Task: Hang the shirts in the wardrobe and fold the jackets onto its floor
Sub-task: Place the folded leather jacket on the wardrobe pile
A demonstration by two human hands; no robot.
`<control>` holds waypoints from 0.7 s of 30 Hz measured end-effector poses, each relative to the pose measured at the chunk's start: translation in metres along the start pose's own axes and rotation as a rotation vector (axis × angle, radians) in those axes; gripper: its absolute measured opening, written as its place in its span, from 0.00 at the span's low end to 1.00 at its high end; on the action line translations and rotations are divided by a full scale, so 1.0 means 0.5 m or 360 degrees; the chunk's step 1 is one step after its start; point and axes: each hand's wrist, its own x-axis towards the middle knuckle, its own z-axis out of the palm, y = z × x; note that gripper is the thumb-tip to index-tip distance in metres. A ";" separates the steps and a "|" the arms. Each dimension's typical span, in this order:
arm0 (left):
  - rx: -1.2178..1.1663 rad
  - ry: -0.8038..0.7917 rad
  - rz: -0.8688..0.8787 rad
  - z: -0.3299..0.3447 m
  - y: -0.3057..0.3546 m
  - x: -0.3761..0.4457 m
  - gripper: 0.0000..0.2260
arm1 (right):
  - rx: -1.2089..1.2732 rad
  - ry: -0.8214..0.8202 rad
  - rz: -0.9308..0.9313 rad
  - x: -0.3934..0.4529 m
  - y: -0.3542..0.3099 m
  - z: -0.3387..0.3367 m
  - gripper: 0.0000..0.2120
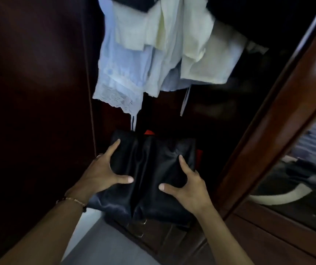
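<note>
A folded black jacket (149, 169), shiny and dark, is held out in front of me at the open wardrobe. My left hand (103, 173) grips its left side, thumb on top and fingers spread along the edge. On the right side my right hand (187, 186) grips it the same way. Above, several pale shirts (153, 54), white, cream and light blue, hang inside the wardrobe. The wardrobe floor beneath the jacket is mostly hidden by it.
A dark wooden wardrobe door (34, 111) stands open on the left. On the right a brown-framed mirrored door (268, 140) leans across. Something red (199, 155) shows behind the jacket. Drawers with small handles (143, 226) sit below, above a grey floor (103, 245).
</note>
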 end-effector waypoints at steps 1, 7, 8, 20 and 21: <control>0.0014 0.0008 0.0020 0.017 -0.020 0.035 0.57 | -0.0040 0.0058 0.0034 0.026 0.011 0.006 0.54; 0.0106 0.0041 0.0174 0.081 -0.065 0.208 0.59 | -0.0274 0.0260 0.0081 0.149 0.032 0.009 0.51; 0.0118 0.0049 0.0187 0.086 -0.061 0.236 0.59 | -0.0325 0.0292 0.0113 0.166 0.032 0.010 0.50; 0.1050 -0.0175 -0.0039 0.217 -0.106 0.425 0.37 | -0.0846 0.0354 0.0637 0.344 0.150 0.070 0.31; 0.1039 -0.0161 -0.0005 0.225 -0.116 0.429 0.36 | -0.0978 0.0389 0.0636 0.348 0.161 0.081 0.30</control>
